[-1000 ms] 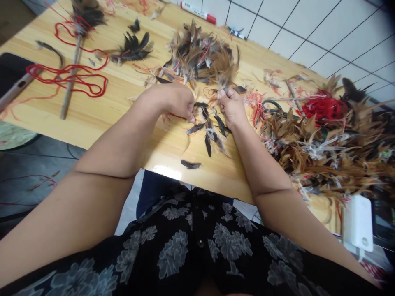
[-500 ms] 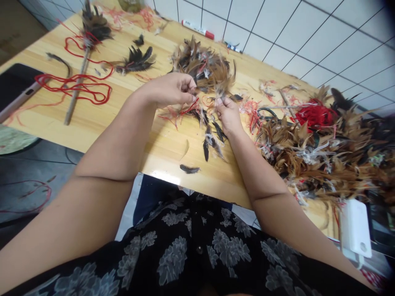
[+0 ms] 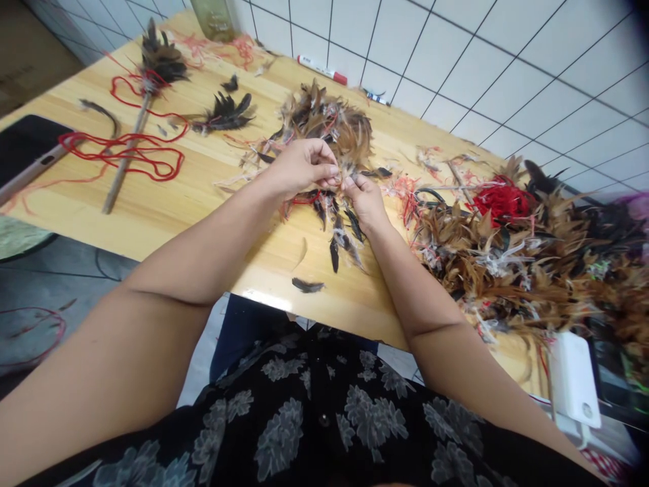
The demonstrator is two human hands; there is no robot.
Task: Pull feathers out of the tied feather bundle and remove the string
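My right hand [image 3: 366, 199] is closed in a pinch on the base of a small bunch of brown feathers [image 3: 349, 152]. My left hand [image 3: 308, 166] meets it fingertip to fingertip, its thumb and forefinger pinched at the same spot; what they grip is too small to make out. Behind both hands lies a heap of brown feathers [image 3: 309, 111], which merges with the bunch from this view. Loose dark feathers [image 3: 334, 251] and bits of red string [image 3: 307, 199] lie on the wooden table [image 3: 268, 267] just below my fingers.
At the left, red cord [image 3: 157, 172] loops over a stick [image 3: 120, 166] topped with dark feathers, beside a phone [image 3: 30, 149]. A large feather pile [image 3: 487, 270], with a red string bundle [image 3: 501, 201], covers the right. Markers [image 3: 322, 70] lie along the tiled wall. A white device [image 3: 575, 379] stands lower right.
My left hand has moved right and slightly down, from apart to touching my right fingertips. The right hand has shifted a little left and down, still holding the feathers. The view has tilted slightly.
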